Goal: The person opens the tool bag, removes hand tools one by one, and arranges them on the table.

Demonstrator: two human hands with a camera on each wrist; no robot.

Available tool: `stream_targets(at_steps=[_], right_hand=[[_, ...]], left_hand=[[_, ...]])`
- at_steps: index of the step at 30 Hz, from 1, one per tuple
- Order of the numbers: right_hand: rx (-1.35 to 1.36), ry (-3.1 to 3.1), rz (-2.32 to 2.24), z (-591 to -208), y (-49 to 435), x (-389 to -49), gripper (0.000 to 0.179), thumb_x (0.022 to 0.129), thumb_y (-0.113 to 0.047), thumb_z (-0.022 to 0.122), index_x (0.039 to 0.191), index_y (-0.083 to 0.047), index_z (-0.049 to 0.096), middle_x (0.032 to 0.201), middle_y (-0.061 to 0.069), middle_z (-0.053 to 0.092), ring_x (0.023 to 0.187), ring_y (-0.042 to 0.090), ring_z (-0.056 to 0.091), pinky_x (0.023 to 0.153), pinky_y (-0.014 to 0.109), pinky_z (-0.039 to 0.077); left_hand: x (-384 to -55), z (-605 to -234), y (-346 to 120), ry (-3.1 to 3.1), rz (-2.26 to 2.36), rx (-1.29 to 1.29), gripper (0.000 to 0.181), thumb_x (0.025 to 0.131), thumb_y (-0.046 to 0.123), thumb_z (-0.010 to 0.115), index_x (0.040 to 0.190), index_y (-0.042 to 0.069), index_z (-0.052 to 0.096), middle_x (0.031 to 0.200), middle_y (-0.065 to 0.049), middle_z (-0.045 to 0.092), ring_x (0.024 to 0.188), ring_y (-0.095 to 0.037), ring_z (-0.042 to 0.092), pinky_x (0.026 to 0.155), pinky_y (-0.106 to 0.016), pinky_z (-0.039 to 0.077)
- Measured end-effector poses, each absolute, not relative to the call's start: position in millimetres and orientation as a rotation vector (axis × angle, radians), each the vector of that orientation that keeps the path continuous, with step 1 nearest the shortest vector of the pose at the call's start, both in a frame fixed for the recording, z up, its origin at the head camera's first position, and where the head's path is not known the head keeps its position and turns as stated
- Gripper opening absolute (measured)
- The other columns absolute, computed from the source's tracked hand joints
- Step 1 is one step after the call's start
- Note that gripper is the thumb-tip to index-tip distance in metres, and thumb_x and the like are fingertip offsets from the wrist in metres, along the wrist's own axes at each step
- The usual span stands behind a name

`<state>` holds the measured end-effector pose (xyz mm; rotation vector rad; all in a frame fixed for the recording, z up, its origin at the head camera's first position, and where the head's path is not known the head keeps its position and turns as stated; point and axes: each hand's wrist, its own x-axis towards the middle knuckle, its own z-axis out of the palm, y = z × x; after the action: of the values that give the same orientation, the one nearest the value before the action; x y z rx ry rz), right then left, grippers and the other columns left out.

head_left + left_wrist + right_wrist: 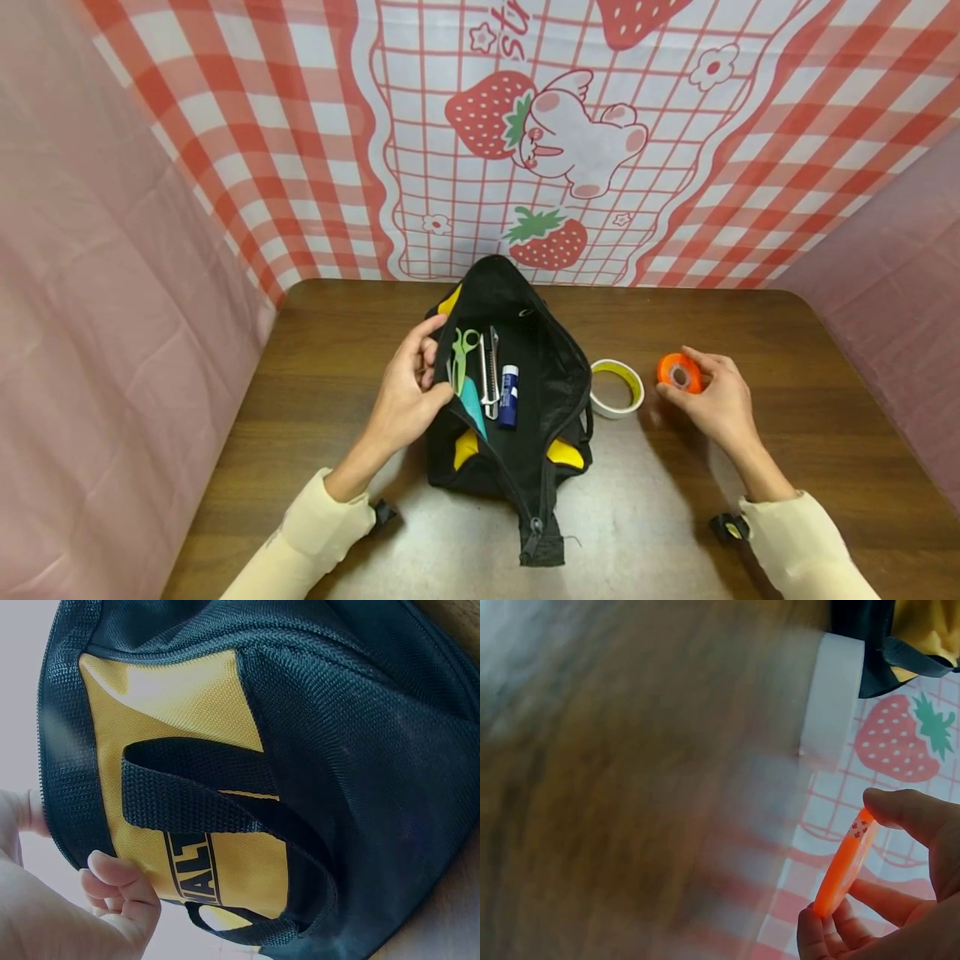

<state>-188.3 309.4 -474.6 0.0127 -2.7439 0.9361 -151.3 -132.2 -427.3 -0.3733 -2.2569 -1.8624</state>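
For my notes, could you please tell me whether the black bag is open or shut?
Open: the black bag gapes wide, the left hand holding its edge, with green scissors visible inside.

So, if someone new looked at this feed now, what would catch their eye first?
Probably the bright orange ring pinched in the right hand, right of the white roll. Next, the open black-and-yellow bag mid-view, its edge held by the left hand, with green scissors, a cutter and a blue tube inside. Behind it is the red-checked strawberry cloth.
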Motion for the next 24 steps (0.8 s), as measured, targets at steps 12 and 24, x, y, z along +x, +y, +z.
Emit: stream_targets(at_steps=[12, 24], right_hand=[[0.113, -2.899, 0.848, -492, 320, -203, 0.087, 0.08, -0.021, 0.098, 0.151, 0.01, 0.058, 0.132, 0.04, 0.062, 0.117, 0.055, 0.062, 0.094, 0.061, 0.047], [0.184, -2.861, 0.853, -520, 337, -214, 0.084, 0.075, -0.033, 0.1, 0.145, 0.002, 0.068, 0.126, 0.033, 0.069, 0.113, 0.048, 0.064, 0.091, 0.053, 0.05]], left_hand=[[-152, -428, -133, -2.256, -1.859, -0.381, 0.081, 0.078, -0.013, 0.063, 0.157, 0.001, 0.052, 0.099, -0.009, 0.04, 0.072, -0.014, 0.039, 0.066, -0.023, 0.031], [-152, -428, -133, -2.265, -1.853, -0.382, 0.08, 0.079, -0.013, 0.063, 0.157, 0.002, 0.053, 0.099, -0.01, 0.041, 0.073, -0.016, 0.04, 0.067, -0.024, 0.031]])
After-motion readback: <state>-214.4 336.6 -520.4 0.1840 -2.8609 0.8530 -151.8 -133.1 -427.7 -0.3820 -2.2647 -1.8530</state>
